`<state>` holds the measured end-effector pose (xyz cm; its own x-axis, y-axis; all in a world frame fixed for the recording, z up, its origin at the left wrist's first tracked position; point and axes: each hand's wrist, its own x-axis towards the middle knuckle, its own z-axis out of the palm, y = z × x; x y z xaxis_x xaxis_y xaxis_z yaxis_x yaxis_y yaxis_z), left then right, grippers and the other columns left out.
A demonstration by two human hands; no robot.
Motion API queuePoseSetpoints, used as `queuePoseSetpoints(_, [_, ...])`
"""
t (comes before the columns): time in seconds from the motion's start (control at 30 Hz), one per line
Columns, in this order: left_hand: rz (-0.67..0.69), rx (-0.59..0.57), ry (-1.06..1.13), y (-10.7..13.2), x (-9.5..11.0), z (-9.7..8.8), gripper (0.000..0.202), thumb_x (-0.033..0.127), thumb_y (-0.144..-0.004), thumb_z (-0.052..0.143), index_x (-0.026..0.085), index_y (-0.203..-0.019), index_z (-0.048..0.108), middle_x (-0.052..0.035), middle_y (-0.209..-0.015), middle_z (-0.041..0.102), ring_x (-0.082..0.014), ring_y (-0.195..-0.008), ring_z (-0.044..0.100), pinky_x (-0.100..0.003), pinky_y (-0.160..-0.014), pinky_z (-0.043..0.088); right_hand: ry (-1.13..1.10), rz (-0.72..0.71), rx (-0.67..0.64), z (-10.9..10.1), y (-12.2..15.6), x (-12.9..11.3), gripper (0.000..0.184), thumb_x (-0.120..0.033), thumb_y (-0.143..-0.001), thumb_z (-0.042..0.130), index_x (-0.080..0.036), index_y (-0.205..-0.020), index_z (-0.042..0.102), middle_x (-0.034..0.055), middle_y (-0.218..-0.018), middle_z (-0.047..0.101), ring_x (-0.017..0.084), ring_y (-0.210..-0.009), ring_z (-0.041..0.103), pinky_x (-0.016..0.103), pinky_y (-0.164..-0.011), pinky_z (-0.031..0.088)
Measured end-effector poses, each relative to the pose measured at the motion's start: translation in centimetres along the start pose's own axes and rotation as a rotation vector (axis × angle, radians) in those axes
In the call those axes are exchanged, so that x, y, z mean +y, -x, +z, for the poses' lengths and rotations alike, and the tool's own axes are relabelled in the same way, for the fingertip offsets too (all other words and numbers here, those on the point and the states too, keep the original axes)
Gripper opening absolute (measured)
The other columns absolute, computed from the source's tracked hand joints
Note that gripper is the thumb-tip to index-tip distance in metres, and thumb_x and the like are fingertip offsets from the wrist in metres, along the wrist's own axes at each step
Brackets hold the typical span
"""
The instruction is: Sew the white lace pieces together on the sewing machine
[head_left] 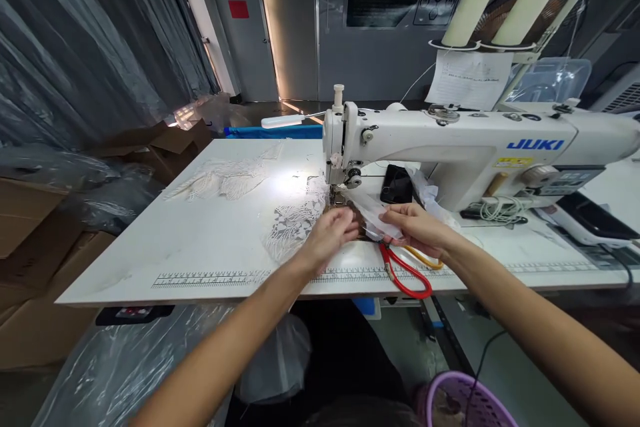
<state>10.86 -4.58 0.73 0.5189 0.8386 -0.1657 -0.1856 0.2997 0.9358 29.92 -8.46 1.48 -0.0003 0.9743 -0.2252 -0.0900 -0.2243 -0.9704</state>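
Observation:
My right hand (417,230) pinches a strip of sheer white fabric (373,212) between thumb and fingers, to the right of the needle. That strip runs toward the presser foot (333,195) of a white sewing machine (465,147). Just in front of the foot, my left hand (330,237) has its fingers curled together; whatever they hold is hidden. White fringed lace (290,223) lies flat on the table to the left of the foot. Red-handled scissors (407,278) rest below my right hand, partly over the table's front edge. A yellow handle (424,258) shows beside them.
More white lace (225,177) lies farther left on the white table (150,233). A black phone (397,183) sits behind my right hand. Cardboard boxes (35,233) and plastic sheeting crowd the left. A purple basket (470,387) stands on the floor at right.

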Motion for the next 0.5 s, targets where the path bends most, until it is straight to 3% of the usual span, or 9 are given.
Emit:
queuePoseSetpoints(0.07, [-0.051, -0.004, 0.088, -2.8, 0.3, 0.9, 0.022, 0.027, -0.095, 0.055, 0.009, -0.106, 0.062, -0.0177, -0.115, 0.066, -0.0226, -0.104, 0.066, -0.039, -0.096, 0.054, 0.040, 0.043, 0.010, 0.4, 0.6, 0.1, 0.019, -0.030, -0.074, 0.077, -0.016, -0.076, 0.065, 0.0025, -0.062, 0.065, 0.011, -0.049, 0.061, 0.017, -0.042, 0.052])
queuePoseSetpoints(0.17, [-0.042, 0.225, 0.162, -5.9, 0.1, 1.7, 0.016, 0.023, -0.094, 0.056, 0.010, -0.089, 0.062, -0.0125, -0.089, 0.070, -0.0194, -0.086, 0.069, -0.036, -0.086, 0.057, 0.239, 0.075, -0.082, 0.5, 1.8, 0.0, 0.023, -0.038, -0.078, 0.073, -0.016, -0.082, 0.065, 0.0026, -0.062, 0.066, 0.013, -0.053, 0.064, 0.018, -0.043, 0.050])
queuePoseSetpoints(0.27, [-0.020, 0.299, 0.160, -7.3, -0.5, 1.6, 0.009, 0.017, -0.089, 0.062, 0.010, -0.084, 0.062, -0.0085, -0.080, 0.068, -0.0155, -0.078, 0.068, -0.031, -0.084, 0.057, 0.493, 0.027, -0.187, -0.5, 3.3, -0.1, 0.029, -0.044, -0.084, 0.063, -0.017, -0.091, 0.067, 0.0050, -0.072, 0.070, 0.014, -0.058, 0.064, 0.021, -0.046, 0.047])
queuePoseSetpoints(0.4, [-0.026, 0.303, 0.136, -7.3, -0.6, 0.4, 0.005, 0.008, -0.083, 0.068, 0.009, -0.083, 0.063, -0.0087, -0.078, 0.069, -0.0155, -0.071, 0.069, -0.032, -0.079, 0.059, 0.918, -0.198, 0.031, -2.4, 4.6, 0.5, 0.028, -0.039, -0.089, 0.052, -0.019, -0.093, 0.069, 0.0037, -0.072, 0.068, 0.015, -0.059, 0.060, 0.026, -0.054, 0.045])
queuePoseSetpoints(0.5, [-0.042, 0.301, 0.083, -7.0, 0.1, -1.0, 0.008, 0.012, -0.079, 0.072, 0.008, -0.083, 0.066, -0.0082, -0.074, 0.070, -0.0162, -0.067, 0.069, -0.030, -0.073, 0.059, 1.166, -0.377, 0.127, -3.1, 5.2, 2.0, 0.027, -0.038, -0.090, 0.048, -0.019, -0.089, 0.067, 0.0090, -0.090, 0.067, 0.020, -0.076, 0.062, 0.032, -0.069, 0.048])
